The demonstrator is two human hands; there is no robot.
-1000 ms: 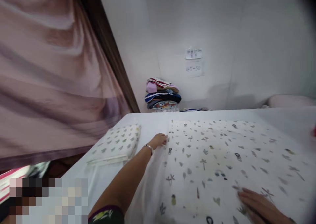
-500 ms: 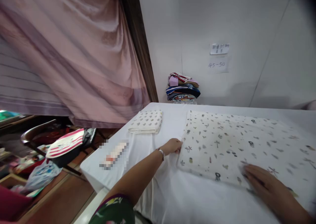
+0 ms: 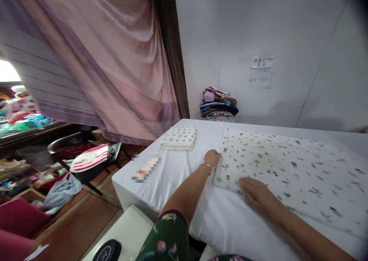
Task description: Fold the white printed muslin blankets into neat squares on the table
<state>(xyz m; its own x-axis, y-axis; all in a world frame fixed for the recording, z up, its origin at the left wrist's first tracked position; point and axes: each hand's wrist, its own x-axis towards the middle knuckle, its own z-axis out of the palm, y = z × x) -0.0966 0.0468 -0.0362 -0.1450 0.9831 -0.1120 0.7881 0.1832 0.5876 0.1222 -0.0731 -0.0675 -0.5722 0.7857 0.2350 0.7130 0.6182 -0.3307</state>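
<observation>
A large white cloth (image 3: 267,157) printed with small plants and figures lies spread flat on the white-covered table (image 3: 169,173). My left hand (image 3: 212,158), with a bracelet at the wrist, is closed at the cloth's left edge; its fingertips appear to pinch that edge. My right hand (image 3: 257,192) rests flat on the cloth near its front edge, fingers stretched out and slightly blurred. Left of my left hand sits a folded white cloth (image 3: 179,138) with a small grey print.
Against the wall, a stack of folded fabrics (image 3: 219,104) stands behind the table. A pixelated object (image 3: 146,169) lies near the table's left edge. Left are a chair (image 3: 89,163) with a striped cloth and a plastic bag (image 3: 63,190). A pink curtain (image 3: 129,61) hangs behind.
My right hand has slid left along the cloth's front edge, closer to my left hand. My left hand still holds the left edge. The view has shifted left.
</observation>
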